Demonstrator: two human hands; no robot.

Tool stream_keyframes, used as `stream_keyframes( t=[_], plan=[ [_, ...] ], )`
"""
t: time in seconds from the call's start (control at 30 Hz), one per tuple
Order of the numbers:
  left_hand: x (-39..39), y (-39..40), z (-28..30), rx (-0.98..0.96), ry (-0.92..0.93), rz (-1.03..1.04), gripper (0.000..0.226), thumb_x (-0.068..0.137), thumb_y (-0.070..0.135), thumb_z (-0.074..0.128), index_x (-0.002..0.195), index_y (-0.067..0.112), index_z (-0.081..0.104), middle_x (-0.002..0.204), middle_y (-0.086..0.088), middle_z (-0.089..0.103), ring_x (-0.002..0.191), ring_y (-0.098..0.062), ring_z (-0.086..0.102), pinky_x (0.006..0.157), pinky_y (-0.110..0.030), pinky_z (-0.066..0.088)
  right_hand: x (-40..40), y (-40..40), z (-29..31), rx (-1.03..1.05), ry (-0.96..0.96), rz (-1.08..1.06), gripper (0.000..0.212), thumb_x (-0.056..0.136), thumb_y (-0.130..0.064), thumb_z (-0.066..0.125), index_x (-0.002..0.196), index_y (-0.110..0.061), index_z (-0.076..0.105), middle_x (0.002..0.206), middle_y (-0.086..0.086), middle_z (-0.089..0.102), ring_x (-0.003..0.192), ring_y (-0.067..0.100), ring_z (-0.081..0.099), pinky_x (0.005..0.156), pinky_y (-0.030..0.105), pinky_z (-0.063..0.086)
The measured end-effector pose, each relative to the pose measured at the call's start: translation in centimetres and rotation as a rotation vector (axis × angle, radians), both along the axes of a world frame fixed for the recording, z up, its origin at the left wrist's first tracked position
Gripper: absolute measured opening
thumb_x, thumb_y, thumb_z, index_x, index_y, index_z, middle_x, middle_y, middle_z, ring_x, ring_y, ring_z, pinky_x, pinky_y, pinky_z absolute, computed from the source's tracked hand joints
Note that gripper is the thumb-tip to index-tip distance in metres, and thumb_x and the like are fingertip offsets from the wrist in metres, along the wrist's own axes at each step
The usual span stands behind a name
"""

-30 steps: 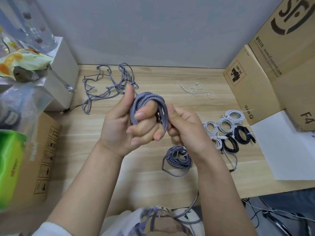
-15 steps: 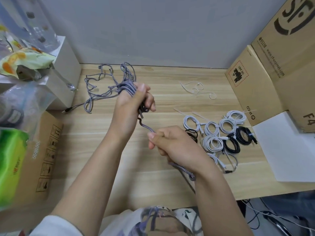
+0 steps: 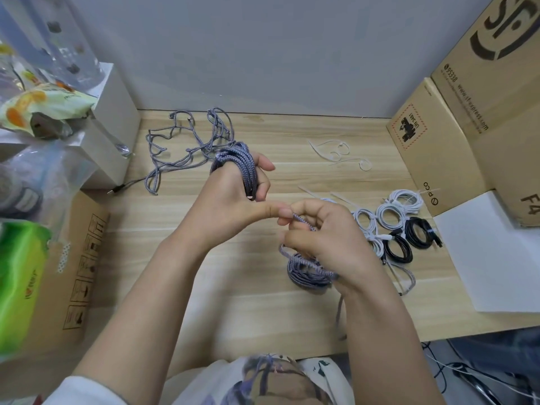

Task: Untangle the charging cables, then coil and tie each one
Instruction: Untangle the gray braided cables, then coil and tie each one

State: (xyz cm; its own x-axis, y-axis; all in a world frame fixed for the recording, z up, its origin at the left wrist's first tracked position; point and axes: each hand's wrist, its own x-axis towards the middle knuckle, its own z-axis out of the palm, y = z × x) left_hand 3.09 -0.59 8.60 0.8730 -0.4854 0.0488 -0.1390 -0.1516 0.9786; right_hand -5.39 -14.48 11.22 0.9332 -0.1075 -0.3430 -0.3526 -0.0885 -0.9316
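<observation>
The right hand (image 3: 324, 238) covers part of a coiled grey braided cable (image 3: 306, 273) on the wooden table. A large brown cardboard box (image 3: 496, 83) and a green packet (image 3: 17, 282) run off the frame edges.

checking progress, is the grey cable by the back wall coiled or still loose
Loose: the grey cable sprawls in tangled, untied loops across the table.

Your left hand (image 3: 230, 197) holds a grey braided cable (image 3: 238, 165) wound round its fingers. Your right hand (image 3: 324, 238) pinches that cable's free run above a grey coil (image 3: 306, 273) on the bench (image 3: 233, 302). White and black tied coils (image 3: 391, 226) lie right.
</observation>
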Motion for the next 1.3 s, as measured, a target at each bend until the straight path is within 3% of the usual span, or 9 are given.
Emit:
stream_keyframes(
  t=[0.1,0.27,0.47,0.67,0.8,0.9,1.03,1.2,1.3],
  plan=[
    [0.3,0.4,0.9,0.057,-0.083,0.007,0.064,0.044,0.039,0.090,0.091,0.027,0.049,0.061,0.007,0.049,0.062,-0.016,0.046,0.062,-0.026,0.039,0.0,-0.1,0.3,0.257,0.015,-0.044,0.025,0.075,0.016,0.062,0.072,-0.009,0.056,0.043,-0.008,0.040,0.039,0.006,0.034,0.044,0.017,0.030],
    [0.3,0.3,0.7,0.200,-0.255,0.072,0.030,0.072,0.019,0.080,0.074,0.022,0.051,0.081,-0.016,0.062,0.078,-0.019,0.053,0.066,-0.010,0.036,0.3,-0.4,1.5,0.632,0.001,-0.120,0.006,0.066,-0.008,0.056,0.072,-0.009,0.056,0.054,0.001,0.056,0.047,0.013,0.054,0.046,0.019,0.043],
    [0.0,-0.6,-0.5,0.141,-0.294,0.102,0.016,0.080,0.027,0.062,0.089,0.018,0.052,0.069,-0.015,0.063,0.066,-0.022,0.054,0.066,-0.030,0.043,0.5,0.2,1.2,0.944,-0.009,-0.177,0.022,0.051,0.005,0.073,0.063,-0.013,0.067,0.078,0.004,0.068,0.078,0.018,0.068,0.064,0.023,0.053],
    [-0.2,-1.3,-0.8,0.230,-0.406,0.108,0.013,0.083,0.030,0.058,0.088,0.024,0.048,0.058,0.008,0.050,0.058,-0.003,0.045,0.059,-0.013,0.034,0.9,0.4,2.0,1.437,0.084,-0.567,0.013,0.053,-0.002,0.070,0.065,-0.005,0.065,0.071,-0.002,0.067,0.064,0.017,0.070,0.063,0.028,0.054],
    [-0.2,-1.4,-0.8,0.228,-0.381,0.157,0.015,0.086,0.022,0.063,0.088,0.024,0.048,0.059,0.004,0.050,0.059,-0.008,0.045,0.059,-0.020,0.035,0.8,0.5,2.7,1.374,-0.024,-0.546,0.010,0.073,-0.019,0.061,0.075,-0.012,0.055,0.049,-0.008,0.055,0.057,0.010,0.067,0.084,0.033,0.047],
    [0.0,-1.4,-0.7,0.241,-0.360,0.176,0.016,0.088,0.020,0.065,0.086,0.022,0.049,0.055,0.006,0.044,0.056,-0.010,0.041,0.059,-0.016,0.035,0.4,0.0,2.5,1.207,-0.077,-0.361,0.019,0.074,-0.020,0.059,0.088,-0.008,0.057,0.036,-0.007,0.034,0.033,0.005,0.038,0.057,0.021,0.049],
    [0.0,-1.2,-0.5,0.211,-0.226,0.139,0.019,0.084,0.031,0.064,0.074,0.029,0.048,0.054,0.009,0.041,0.052,-0.009,0.037,0.054,-0.022,0.032,-0.1,-0.2,2.5,0.621,-0.156,-0.240,0.016,0.083,-0.016,0.059,0.097,-0.011,0.066,0.039,-0.012,0.023,0.033,0.002,0.016,0.038,0.018,0.011],
    [-0.2,-0.5,0.5,0.263,-0.114,0.022,0.035,0.080,0.035,0.064,0.057,0.015,0.046,0.047,0.012,0.040,0.047,-0.005,0.034,0.049,-0.019,0.028,-0.3,-0.4,2.9,-0.068,-0.388,-0.343,0.013,0.078,-0.031,0.063,0.068,-0.027,0.070,0.044,-0.007,0.051,0.042,0.002,0.034,0.044,0.013,0.030],
    [-0.4,0.1,0.9,0.147,0.173,-0.181,0.032,0.073,0.034,0.068,0.055,0.012,0.053,0.047,0.003,0.042,0.042,-0.012,0.035,0.043,-0.019,0.030,-0.2,-1.2,2.7,-0.305,-0.483,-0.432,0.010,0.069,-0.038,0.070,0.062,-0.033,0.065,0.046,-0.012,0.052,0.048,0.001,0.040,0.050,0.012,0.032]
  ],
)
